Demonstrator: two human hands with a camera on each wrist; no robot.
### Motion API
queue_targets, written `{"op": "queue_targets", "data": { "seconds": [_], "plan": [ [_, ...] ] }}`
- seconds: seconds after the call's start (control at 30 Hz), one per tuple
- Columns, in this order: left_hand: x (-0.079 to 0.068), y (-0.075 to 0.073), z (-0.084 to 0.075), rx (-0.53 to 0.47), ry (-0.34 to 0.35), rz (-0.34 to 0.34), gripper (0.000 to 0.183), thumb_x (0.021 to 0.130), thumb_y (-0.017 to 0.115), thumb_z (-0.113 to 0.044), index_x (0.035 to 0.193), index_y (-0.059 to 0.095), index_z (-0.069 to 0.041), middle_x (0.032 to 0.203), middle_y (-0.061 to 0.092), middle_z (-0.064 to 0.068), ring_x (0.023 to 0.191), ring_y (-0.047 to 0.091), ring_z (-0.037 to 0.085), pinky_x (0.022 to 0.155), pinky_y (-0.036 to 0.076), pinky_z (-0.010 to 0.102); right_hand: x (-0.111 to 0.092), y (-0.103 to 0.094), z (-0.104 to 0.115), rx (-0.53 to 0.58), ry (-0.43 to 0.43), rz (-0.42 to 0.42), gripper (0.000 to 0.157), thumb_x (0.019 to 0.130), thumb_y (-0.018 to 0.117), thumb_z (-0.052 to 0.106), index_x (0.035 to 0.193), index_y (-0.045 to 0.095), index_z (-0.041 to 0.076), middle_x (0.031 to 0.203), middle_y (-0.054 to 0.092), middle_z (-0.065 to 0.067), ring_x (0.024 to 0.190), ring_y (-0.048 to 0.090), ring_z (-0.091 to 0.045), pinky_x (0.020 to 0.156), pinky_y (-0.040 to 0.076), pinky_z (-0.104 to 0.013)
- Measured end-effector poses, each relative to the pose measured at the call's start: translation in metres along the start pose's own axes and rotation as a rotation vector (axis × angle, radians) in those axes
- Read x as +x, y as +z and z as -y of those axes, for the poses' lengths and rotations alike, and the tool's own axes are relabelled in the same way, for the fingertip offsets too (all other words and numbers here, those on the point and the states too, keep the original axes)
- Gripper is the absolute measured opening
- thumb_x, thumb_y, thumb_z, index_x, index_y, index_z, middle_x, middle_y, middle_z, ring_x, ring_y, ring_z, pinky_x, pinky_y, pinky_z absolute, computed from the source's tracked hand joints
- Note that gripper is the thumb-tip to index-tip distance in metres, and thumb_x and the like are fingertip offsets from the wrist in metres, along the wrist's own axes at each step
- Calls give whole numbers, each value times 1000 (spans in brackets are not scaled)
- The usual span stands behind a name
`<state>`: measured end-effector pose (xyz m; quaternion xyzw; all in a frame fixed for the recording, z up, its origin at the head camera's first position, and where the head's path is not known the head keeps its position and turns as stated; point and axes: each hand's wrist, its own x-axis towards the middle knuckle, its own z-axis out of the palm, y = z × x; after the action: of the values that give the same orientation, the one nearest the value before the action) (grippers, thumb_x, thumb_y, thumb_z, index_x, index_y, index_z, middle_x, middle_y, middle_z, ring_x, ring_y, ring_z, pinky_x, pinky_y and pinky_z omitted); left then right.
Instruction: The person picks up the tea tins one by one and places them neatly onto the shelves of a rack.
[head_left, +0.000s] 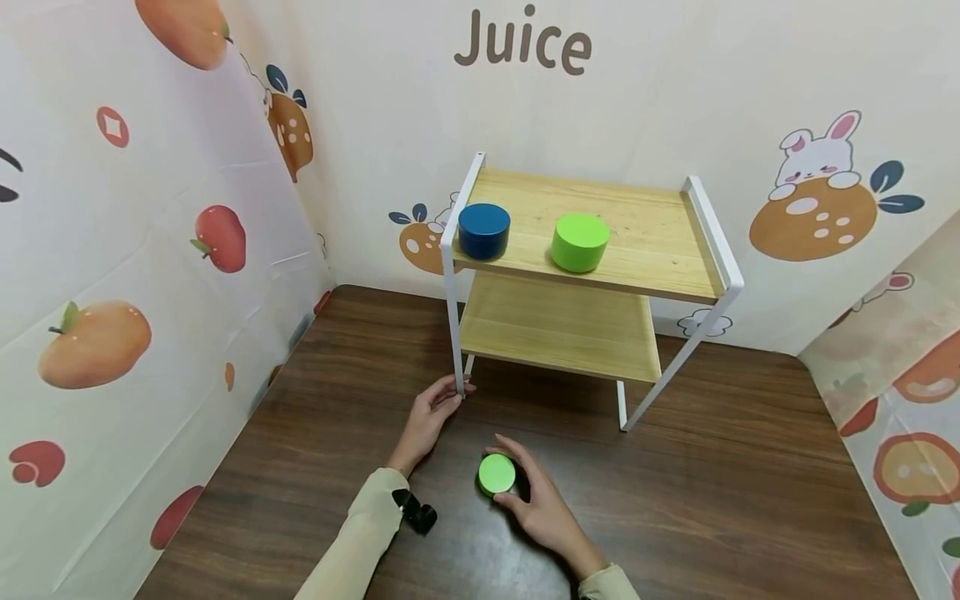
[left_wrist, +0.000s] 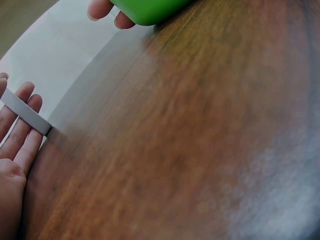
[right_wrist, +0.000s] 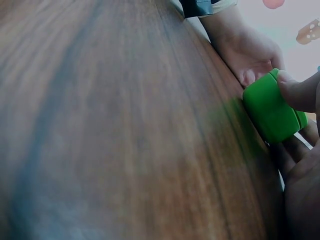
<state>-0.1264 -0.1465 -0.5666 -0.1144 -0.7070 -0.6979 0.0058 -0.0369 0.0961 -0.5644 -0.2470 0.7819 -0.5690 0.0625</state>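
A two-tier shelf (head_left: pixel 570 321) with wooden boards and a white metal frame stands at the back of the table. My left hand (head_left: pixel 426 423) holds the foot of its left front leg (left_wrist: pixel 26 111), with the leg between thumb and fingers. In front of the shelf, my right hand (head_left: pixel 542 506) grips a small green round box (head_left: pixel 497 474) at table level. The right thumb lies along the side of the box (right_wrist: pixel 270 107), where a thin seam shows. On the top board sit a blue round box (head_left: pixel 484 232) and a larger green round box (head_left: pixel 580 243).
Dark wood-grain table (head_left: pixel 720 508) lies under everything. Printed fabric walls (head_left: pixel 645 100) rise behind and at both sides, close to the shelf's back. The shelf's lower board (head_left: pixel 558 325) sits beneath the top one. A black strap (head_left: pixel 414 511) is on the left wrist.
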Motion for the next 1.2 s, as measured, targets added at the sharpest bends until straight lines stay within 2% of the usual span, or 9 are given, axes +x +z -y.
{"op": "queue_targets", "data": {
  "seconds": [0.1, 0.3, 0.43, 0.67, 0.8, 1.03, 1.2],
  "plan": [
    [0, 0, 0, 3, 0, -1, 38, 109, 56, -9, 145, 58, 4, 134, 68, 28, 134, 60, 45, 102, 50, 17, 0, 0, 0, -23, 6, -3, 84, 89, 80, 6, 163, 39, 10, 149, 64, -5, 144, 54, -27, 119, 29, -15],
    [1, 1, 0, -2, 2, -2, 38, 109, 56, -9, 145, 57, 5, 134, 68, 28, 134, 59, 46, 102, 50, 17, 0, -1, 1, -146, 19, -5, 70, 90, 81, 12, 154, 55, 15, 149, 63, 1, 139, 58, -25, 117, 43, -34],
    [1, 1, 0, -5, 4, -1, 39, 109, 56, -8, 145, 57, 6, 134, 67, 29, 133, 59, 46, 102, 50, 17, -1, -1, 2, -155, 37, 7, 64, 91, 80, 13, 151, 58, 16, 149, 61, 2, 138, 58, -25, 114, 46, -42],
    [1, 2, -1, -10, 2, 1, 39, 109, 56, -8, 145, 56, 7, 135, 67, 30, 133, 59, 47, 102, 50, 17, -1, -2, 2, -154, 27, 12, 63, 90, 80, 7, 150, 59, 14, 148, 62, 1, 138, 58, -26, 116, 45, -43],
    [1, 1, -2, -8, 1, 0, 39, 109, 55, -8, 145, 56, 6, 135, 67, 29, 133, 59, 47, 101, 50, 17, -2, -5, 6, -149, 48, 32, 62, 90, 80, 6, 148, 61, 15, 147, 62, 3, 137, 58, -25, 116, 46, -45],
    [1, 0, 0, 3, 6, 1, 38, 109, 56, -8, 145, 57, 5, 135, 67, 29, 133, 59, 47, 101, 50, 17, -4, -9, 11, -173, 106, 65, 59, 89, 83, 10, 144, 63, 20, 144, 61, 10, 139, 57, -21, 115, 46, -48],
    [1, 1, 1, 3, 4, -2, 38, 109, 56, -8, 144, 57, 5, 134, 67, 30, 133, 59, 47, 101, 50, 17, -5, -14, 10, -179, 95, 76, 57, 91, 82, 14, 144, 62, 18, 145, 62, 7, 138, 57, -22, 114, 46, -46]
  ]
}}
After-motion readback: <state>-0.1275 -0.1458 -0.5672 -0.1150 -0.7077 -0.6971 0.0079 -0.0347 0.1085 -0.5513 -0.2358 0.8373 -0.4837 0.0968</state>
